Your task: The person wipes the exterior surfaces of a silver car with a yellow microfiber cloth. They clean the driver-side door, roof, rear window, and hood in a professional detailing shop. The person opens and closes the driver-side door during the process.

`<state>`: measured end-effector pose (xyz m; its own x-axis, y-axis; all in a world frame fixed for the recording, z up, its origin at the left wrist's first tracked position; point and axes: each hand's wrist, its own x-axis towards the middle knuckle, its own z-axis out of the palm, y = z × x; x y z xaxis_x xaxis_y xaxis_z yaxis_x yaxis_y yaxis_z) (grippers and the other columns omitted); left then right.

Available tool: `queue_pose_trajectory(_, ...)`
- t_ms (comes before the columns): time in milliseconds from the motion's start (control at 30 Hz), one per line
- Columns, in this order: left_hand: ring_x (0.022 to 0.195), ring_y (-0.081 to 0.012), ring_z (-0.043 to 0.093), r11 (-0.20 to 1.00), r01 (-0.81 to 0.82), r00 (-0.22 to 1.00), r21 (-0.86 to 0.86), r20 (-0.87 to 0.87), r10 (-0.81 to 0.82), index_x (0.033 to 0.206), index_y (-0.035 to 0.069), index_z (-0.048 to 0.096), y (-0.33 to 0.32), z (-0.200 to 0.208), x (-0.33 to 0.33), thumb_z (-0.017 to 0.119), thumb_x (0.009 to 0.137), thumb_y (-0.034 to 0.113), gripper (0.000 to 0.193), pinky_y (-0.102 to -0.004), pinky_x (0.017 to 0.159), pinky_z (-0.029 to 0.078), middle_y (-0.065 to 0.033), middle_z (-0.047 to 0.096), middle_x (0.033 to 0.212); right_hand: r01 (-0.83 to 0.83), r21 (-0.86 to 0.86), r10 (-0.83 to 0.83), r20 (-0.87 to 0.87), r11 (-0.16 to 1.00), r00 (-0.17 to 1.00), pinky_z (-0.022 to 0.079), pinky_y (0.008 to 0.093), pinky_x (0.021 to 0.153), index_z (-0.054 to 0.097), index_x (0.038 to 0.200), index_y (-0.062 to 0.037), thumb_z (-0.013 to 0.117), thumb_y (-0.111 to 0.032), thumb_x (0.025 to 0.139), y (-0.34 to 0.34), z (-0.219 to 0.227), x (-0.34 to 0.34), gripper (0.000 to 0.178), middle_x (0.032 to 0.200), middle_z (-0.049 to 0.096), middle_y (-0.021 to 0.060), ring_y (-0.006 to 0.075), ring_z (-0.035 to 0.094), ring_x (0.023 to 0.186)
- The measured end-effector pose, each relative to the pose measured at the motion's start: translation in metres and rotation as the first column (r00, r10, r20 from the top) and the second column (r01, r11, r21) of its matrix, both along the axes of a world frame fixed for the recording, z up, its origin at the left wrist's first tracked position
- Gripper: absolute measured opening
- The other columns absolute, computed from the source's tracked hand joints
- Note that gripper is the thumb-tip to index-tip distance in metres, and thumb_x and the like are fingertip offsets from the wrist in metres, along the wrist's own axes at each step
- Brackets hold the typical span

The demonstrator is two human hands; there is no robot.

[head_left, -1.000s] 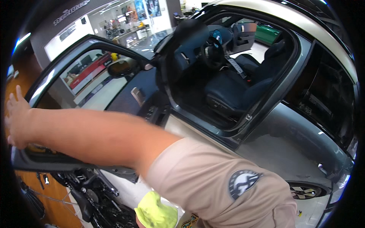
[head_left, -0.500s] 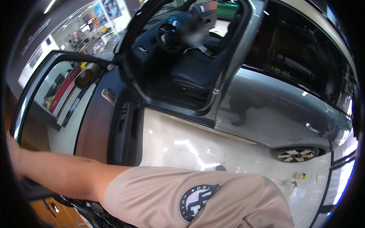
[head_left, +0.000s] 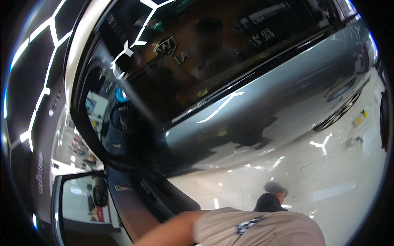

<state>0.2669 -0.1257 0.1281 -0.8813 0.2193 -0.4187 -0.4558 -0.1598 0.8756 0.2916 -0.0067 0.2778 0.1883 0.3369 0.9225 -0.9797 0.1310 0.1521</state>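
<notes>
Car door stands open at lower left, beside the grey car. The person's left forearm overlaps it; both hands are out of view, so their grip cannot be told. Slow, even pressure would likely suit.

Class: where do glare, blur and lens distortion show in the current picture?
Head view: light strips glow starkly, white glare streaks mark the grey car panel and glossy floor; head view: the forearm looks blurred; head view: edges bow toward a dark rim.
</notes>
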Motion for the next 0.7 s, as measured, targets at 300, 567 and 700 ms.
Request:
queue_pose_trajectory(300,0.103,-0.0334,0.062,0.958,0.155,0.985,-0.240,0.107,-0.133,0.124,-0.002,0.053,0.131,-0.044,0.025,0.039,0.097,0.033,0.047,-0.0454,0.089,0.052,-0.0196,0.062,0.117,0.093,-0.024,-0.072,0.465,0.995,0.882,0.045,0.0481,0.090,0.055,0.122,-0.0103,0.063,-0.039,0.081,0.167,-0.227,0.079,0.051,0.120,0.053,0.0193,0.0351,0.052,0.112)
queue_pose_trajectory(567,0.103,-0.0335,0.062,0.939,0.238,0.960,-0.248,0.208,-0.188,0.125,-0.002,0.053,0.143,-0.062,0.036,0.039,0.097,0.034,0.048,-0.0455,0.089,0.052,-0.0196,0.061,0.118,0.259,0.061,-0.216,0.749,0.964,0.626,0.045,0.0437,0.087,0.058,0.118,-0.0064,0.065,-0.032,0.082,0.266,-0.280,0.138,0.045,0.117,0.055,0.0147,0.0311,0.055,0.100)
queue_pose_trajectory(700,0.104,-0.0335,0.062,0.962,0.229,0.943,-0.148,0.279,-0.181,0.125,-0.002,0.053,0.099,-0.074,0.044,0.039,0.097,0.034,0.048,-0.0455,0.089,0.051,-0.0197,0.061,0.118,0.242,0.140,-0.262,0.753,0.960,0.604,0.047,0.0418,0.084,0.059,0.114,-0.0050,0.067,-0.028,0.081,0.247,-0.256,0.140,0.041,0.113,0.057,0.0130,0.0301,0.058,0.096)
